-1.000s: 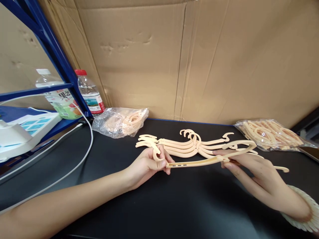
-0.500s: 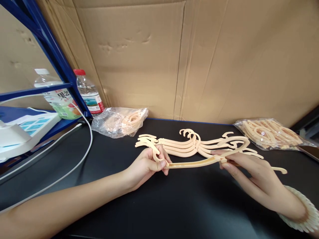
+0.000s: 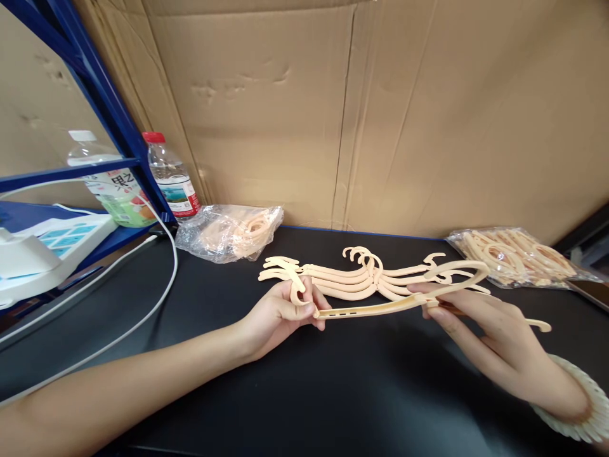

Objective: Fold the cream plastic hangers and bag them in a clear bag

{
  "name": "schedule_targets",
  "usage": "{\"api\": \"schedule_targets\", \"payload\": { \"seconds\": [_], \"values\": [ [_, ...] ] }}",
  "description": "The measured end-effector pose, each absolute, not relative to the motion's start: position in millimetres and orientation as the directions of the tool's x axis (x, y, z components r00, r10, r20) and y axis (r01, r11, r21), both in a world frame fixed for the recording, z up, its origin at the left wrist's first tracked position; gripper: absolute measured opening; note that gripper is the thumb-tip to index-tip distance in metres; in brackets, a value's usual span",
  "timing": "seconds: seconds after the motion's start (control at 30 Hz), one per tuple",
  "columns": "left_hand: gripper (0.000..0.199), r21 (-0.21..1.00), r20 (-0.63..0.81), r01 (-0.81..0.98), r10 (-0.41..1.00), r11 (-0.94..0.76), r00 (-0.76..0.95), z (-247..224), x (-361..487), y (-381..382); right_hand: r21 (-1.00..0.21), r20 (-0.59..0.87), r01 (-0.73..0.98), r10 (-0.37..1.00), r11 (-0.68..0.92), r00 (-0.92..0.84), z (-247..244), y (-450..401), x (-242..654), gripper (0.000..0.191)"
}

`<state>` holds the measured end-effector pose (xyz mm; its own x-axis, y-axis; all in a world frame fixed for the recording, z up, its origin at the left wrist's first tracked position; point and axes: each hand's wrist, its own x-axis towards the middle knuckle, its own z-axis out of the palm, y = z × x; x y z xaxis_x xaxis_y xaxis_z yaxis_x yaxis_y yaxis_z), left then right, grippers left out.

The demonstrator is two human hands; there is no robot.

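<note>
A cream plastic hanger point(image 3: 371, 311) is held level above the black table point(image 3: 304, 393), with its large hook loop pointing up and to the right. My left hand point(image 3: 280, 311) pinches its left end, where a small curved hook piece stands up. Around the middle joint, below the loop, the fingers of my right hand point(image 3: 490, 336) are closed. The hanger's right arm is partly hidden behind that hand, and its tip shows beyond. Just behind lie several similar hangers point(image 3: 342, 285), fanned in an overlapping row.
A clear bag point(image 3: 233, 235) of cream parts lies at the back left, another bag point(image 3: 518, 254) at the back right. Bottles point(image 3: 174, 181) stand by the blue frame point(image 3: 102, 95). White cables point(image 3: 171, 279) run along the left. A cardboard wall point(image 3: 266, 114) closes the back.
My right hand has shifted slightly right with the hanger's middle and hook loop. My left hand keeps its pinch on the left end, nearly in the same place.
</note>
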<state>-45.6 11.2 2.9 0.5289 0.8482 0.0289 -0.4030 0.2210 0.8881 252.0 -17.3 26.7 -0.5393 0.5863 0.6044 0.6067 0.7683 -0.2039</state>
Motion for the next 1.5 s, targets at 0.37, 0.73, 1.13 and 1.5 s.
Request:
{"api": "schedule_targets", "payload": {
  "seconds": [0.37, 0.73, 1.13, 1.5],
  "values": [
    [0.028, 0.899, 0.014, -0.366, 0.822, 0.239, 0.569, 5.8, -46.1, 11.2, -0.215, 0.597, 0.590, 0.583, 0.778, -0.551, 27.4, -17.6, 251.2, 0.010],
    [0.029, 0.900, 0.008, -0.365, 0.830, 0.237, 0.558, 4.4, -46.9, 9.7, -0.202, 0.593, 0.592, 0.578, 0.780, -0.560, 25.9, -17.4, 251.9, 0.010],
    [0.031, 0.919, 0.004, -0.338, 0.851, 0.205, 0.525, 4.2, -44.9, 9.6, -0.198, 0.585, 0.592, 0.579, 0.781, -0.568, 26.3, -18.2, 251.0, 0.012],
    [0.028, 0.944, -0.024, -0.282, 0.889, 0.170, 0.457, 7.7, -42.0, 7.7, -0.252, 0.572, 0.573, 0.598, 0.780, -0.562, 28.5, -22.8, 247.0, 0.011]
  ]
}}
